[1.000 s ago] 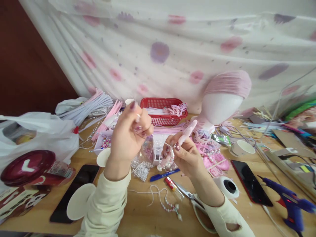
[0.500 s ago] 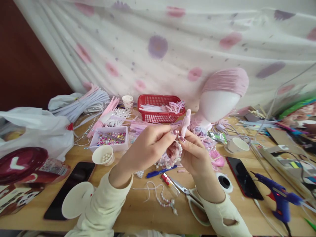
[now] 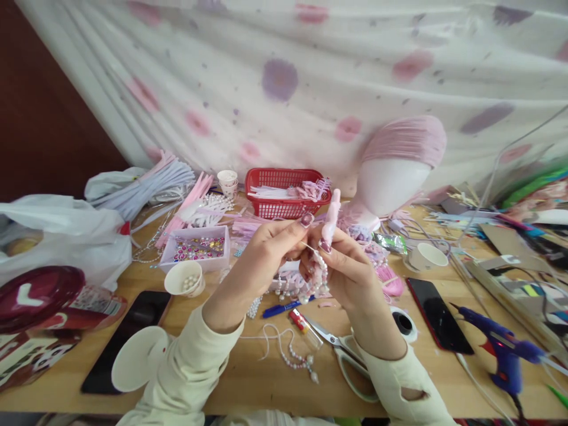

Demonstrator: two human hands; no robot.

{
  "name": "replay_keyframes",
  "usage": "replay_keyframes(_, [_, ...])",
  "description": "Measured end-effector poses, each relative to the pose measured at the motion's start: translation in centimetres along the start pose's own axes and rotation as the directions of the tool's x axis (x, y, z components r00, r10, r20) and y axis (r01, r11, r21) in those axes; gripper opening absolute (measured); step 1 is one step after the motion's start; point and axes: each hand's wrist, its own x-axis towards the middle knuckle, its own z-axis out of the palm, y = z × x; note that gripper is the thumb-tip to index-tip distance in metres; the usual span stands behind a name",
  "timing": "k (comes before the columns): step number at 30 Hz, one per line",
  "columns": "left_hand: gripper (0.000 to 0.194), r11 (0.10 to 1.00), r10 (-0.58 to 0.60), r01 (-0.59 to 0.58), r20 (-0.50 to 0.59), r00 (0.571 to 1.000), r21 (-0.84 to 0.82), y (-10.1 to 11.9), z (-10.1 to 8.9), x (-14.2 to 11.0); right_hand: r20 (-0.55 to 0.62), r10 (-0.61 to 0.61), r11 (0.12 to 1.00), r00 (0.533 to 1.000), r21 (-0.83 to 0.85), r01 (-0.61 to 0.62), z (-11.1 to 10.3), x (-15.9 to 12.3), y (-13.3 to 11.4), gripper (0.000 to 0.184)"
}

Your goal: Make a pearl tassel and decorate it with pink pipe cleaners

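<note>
Above the middle of the table my two hands work close together. The fingers of my left hand (image 3: 270,248) are pinched on a thin white cord (image 3: 309,246) that stretches to the other hand. A fuzzy pink pipe-cleaner piece (image 3: 333,213) stands upright in the closed fingers of my right hand (image 3: 348,266). From below those fingers hangs a string of white and pink beads (image 3: 322,278), partly hidden by the hand. Below, on the table, lie a short beaded string with a loose tail (image 3: 298,361), scissors (image 3: 350,355), a blue pen (image 3: 284,307) and a red-capped tube (image 3: 306,328).
A red basket (image 3: 284,210) and a foam head in a pink cap (image 3: 386,177) stand behind. To the left are a bead box (image 3: 226,254), a paper cup of beads (image 3: 177,278) and a phone (image 3: 100,361). Another phone (image 3: 437,313) and a blue glue gun (image 3: 501,343) lie right.
My left hand has drawn a little away to the left, and the cord now shows taut between the hands. The pipe-cleaner piece has shifted slightly left and up.
</note>
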Motion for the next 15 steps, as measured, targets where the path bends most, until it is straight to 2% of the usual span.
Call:
replay_keyframes(3, [0.042,0.974,0.086,-0.1,0.078,0.993,0.202,0.2,-0.9,0.2,-0.031,-0.137,0.976,0.99,-0.173,0.13,-1.2,0.3,-0.6,0.015])
replay_keyframes(4, [0.037,0.948,0.093,-0.119,0.1,0.991,0.296,0.2,-1.3,0.2,-0.054,-0.194,0.949,0.98,-0.262,0.173,-1.7,0.3,-0.9,0.017])
replay_keyframes(6, [0.014,0.878,0.064,-0.118,0.13,0.989,0.463,0.3,-1.8,0.4,-0.089,-0.316,0.852,0.944,-0.464,0.242,-2.7,0.4,-1.7,0.024])
replay_keyframes(7, [0.006,0.846,0.038,-0.107,0.14,0.989,0.522,0.3,-1.9,0.4,-0.086,-0.372,0.78,0.924,-0.569,0.261,-3.2,0.4,-2.1,0.024])
replay_keyframes(9, [0.017,0.798,0.02,-0.112,0.159,0.987,0.592,0.2,-1.9,0.6,-0.014,-0.444,0.585,0.896,-0.762,0.279,-4.0,0.2,-2.9,0.022])
replay_keyframes(10, [0.015,0.774,0.028,-0.123,0.161,0.987,0.621,0.0,-1.7,0.7,0.048,-0.459,0.475,0.887,-0.831,0.291,-4.3,0.0,-3.3,0.023])
replay_keyframes(12, [0.002,0.729,0.054,-0.136,0.142,0.988,0.671,-0.5,-1.3,1.0,0.18,-0.447,0.266,0.876,-0.909,0.322,-4.6,-0.3,-3.9,0.029])
replay_keyframes(15, [0.015,0.733,0.033,-0.092,0.1,0.994,0.674,-1.8,-0.8,1.5,0.323,-0.39,0.011,0.862,-0.935,0.356,-4.5,-0.8,-4.6,0.038])
